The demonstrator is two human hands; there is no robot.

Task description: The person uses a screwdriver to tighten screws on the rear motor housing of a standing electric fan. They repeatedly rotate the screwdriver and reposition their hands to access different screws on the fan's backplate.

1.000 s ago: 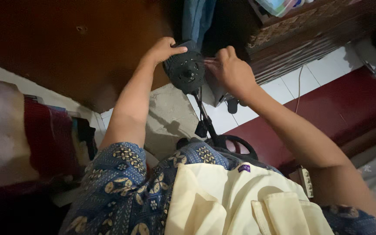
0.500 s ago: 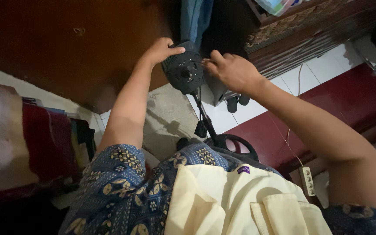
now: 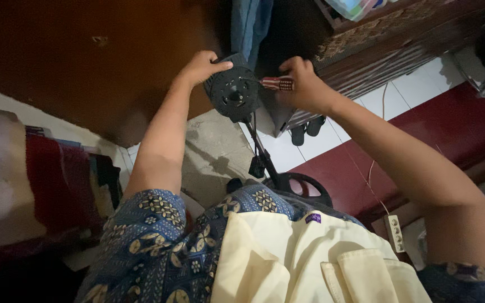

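Note:
A black round fan motor head [image 3: 232, 92] sits on a thin black pole [image 3: 262, 151] rising from a round black base [image 3: 301, 188] on the floor. My left hand [image 3: 200, 67] grips the top left edge of the motor head. My right hand [image 3: 304, 84] is closed around a screwdriver with a red and white striped handle [image 3: 279, 83], whose tip points left at the motor head. My patterned blue sleeve and cream cloth fill the bottom of the view.
A dark wooden door [image 3: 85, 50] stands behind the fan. Blue cloth [image 3: 249, 25] hangs by a carved wooden cabinet [image 3: 377, 45]. Sandals [image 3: 305, 132] lie on white tiles. A red mat [image 3: 422, 146], a white power strip [image 3: 394, 233] and red bedding [image 3: 46, 179] lie around.
My right hand has drawn back to the right of the motor head, and the striped screwdriver handle now shows. My left hand keeps its hold on the head.

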